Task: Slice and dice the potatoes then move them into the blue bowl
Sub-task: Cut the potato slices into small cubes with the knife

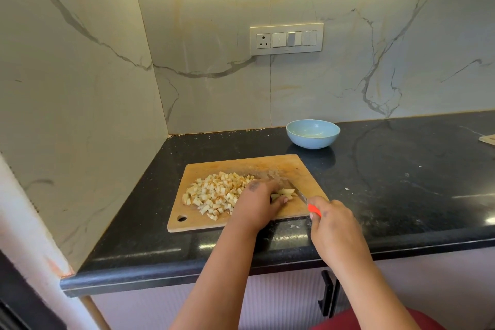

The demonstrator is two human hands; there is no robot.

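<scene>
Gripping knife (302,195) — right hand (332,225) | left hand (257,203) fingers curled on potato strips (285,192)

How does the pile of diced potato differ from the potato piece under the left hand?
The diced pile lies loose on the left part of the cutting board, untouched; the potato piece is held by the left hand beside the knife. The pile is far larger. Both are pale and rest on the board.
</scene>
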